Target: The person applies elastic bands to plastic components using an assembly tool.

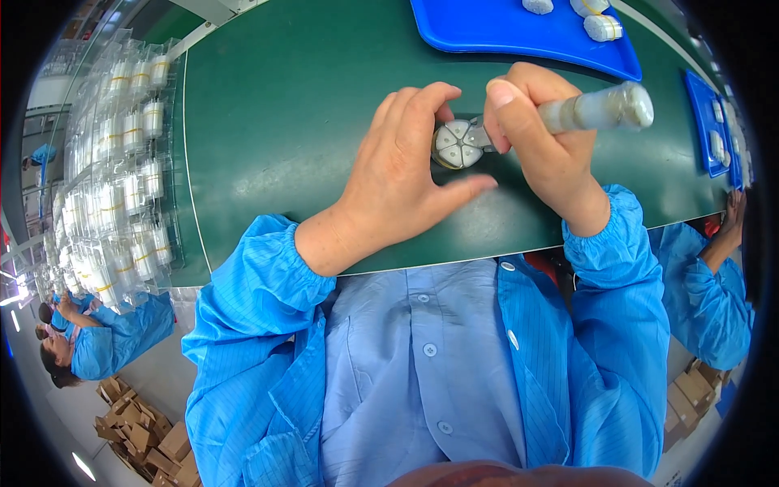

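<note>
On the green table stands a round bundle (458,144) of white wedge-shaped pieces, with a thin yellowish band around its side. My left hand (398,154) curves around the bundle's left side, thumb stretched out and fingers apart. Whether its fingertips touch the bundle is hard to see. In my right hand (540,134) is a hand tool (604,109) with a thick, translucent, tape-wrapped handle pointing right. Its flat grey end reaches the bundle's right edge. My right fingers are wrapped round it, hiding its middle, so its exact kind does not show.
A blue tray (519,40) with several white banded bundles (603,28) lies beyond my hands. Another blue tray (707,122) is at the far right. Many clear bags of white bundles (122,162) cover the left side. Other people in blue sit on both sides; cardboard boxes (146,430) lie behind.
</note>
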`<state>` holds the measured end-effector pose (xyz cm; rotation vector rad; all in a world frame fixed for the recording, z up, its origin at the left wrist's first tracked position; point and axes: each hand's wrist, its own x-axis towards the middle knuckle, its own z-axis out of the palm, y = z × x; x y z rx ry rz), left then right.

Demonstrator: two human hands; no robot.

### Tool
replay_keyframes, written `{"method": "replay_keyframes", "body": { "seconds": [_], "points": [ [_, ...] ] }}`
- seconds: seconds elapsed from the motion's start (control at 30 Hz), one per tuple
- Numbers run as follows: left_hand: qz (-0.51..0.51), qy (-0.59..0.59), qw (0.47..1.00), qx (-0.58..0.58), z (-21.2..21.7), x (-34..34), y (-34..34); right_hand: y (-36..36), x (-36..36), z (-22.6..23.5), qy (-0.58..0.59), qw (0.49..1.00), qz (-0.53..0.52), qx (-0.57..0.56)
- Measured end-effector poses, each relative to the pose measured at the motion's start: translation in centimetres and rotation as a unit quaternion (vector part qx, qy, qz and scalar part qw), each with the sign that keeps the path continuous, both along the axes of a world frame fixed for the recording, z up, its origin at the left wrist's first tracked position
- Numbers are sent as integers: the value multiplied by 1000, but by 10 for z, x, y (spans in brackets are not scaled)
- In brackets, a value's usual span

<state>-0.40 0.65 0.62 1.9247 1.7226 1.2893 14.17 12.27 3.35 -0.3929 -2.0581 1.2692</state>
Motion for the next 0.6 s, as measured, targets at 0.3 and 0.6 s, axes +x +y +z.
{"method": "replay_keyframes", "body": {
  "seconds": [0.3, 0.6],
  "points": [
    [-28, -87, 996, -8, -7, -1, -1, 0, 4, 4, 141, 985, -12, -103],
    [-47, -66, 997, -13, -3, 0, 0, 0, -4, -1, 70, 997, 8, -34]
  ]
}}
